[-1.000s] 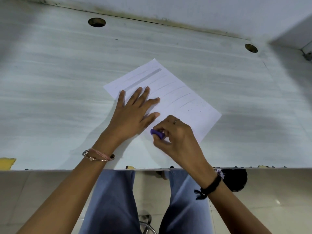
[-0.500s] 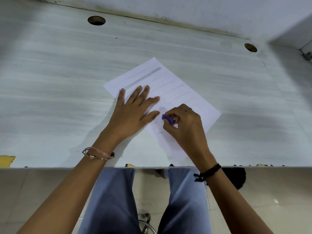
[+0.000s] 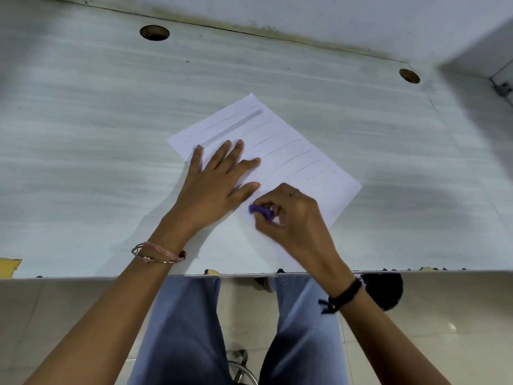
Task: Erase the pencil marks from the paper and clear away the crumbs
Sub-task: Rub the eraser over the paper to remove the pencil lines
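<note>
A white sheet of paper (image 3: 299,151) lies skewed on the pale table (image 3: 83,134). It carries a thick grey pencil band near its far corner and several thin pencil lines below it. A few dark crumbs (image 3: 319,176) dot its right part. My left hand (image 3: 213,184) lies flat on the sheet's left side, fingers spread, pressing it down. My right hand (image 3: 291,218) pinches a small purple eraser (image 3: 259,210) against the paper's near part, just right of my left thumb.
Two round holes, one at the back left (image 3: 154,32) and one at the back right (image 3: 409,76), pierce the table near the wall. The table's front edge (image 3: 83,276) runs below my wrists, with my legs in blue jeans beneath. A yellow scrap (image 3: 8,266) sits at the front left edge.
My right hand with the eraser moved away from me up the sheet, then came back toward me and left. My left hand stayed put on the paper.
</note>
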Demonstrator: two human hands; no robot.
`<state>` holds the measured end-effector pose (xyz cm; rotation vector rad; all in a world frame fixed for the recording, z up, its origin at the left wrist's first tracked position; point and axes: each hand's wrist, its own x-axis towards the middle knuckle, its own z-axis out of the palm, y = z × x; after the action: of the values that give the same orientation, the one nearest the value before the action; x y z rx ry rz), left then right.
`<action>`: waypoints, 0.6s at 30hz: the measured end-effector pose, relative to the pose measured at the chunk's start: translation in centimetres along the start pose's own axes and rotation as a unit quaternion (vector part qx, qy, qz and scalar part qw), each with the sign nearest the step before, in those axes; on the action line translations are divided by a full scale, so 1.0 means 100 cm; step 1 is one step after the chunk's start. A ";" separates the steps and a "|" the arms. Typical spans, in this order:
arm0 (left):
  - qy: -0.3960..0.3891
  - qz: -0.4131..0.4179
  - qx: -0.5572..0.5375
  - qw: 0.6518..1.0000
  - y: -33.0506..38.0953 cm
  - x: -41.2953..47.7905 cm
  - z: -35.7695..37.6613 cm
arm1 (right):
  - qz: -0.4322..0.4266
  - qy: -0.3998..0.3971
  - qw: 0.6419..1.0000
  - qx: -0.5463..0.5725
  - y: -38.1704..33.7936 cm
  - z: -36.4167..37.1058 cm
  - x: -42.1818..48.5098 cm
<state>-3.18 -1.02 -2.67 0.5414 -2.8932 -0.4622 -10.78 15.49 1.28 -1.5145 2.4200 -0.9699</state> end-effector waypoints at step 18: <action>-0.004 0.001 0.009 1.000 0.001 0.001 -0.001 | -0.024 -0.021 0.999 -0.010 -0.004 0.002 -0.006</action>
<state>-3.26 -1.00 -2.58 0.5412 -2.9080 -0.4386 -10.10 15.73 1.20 -1.5900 2.3818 -0.9175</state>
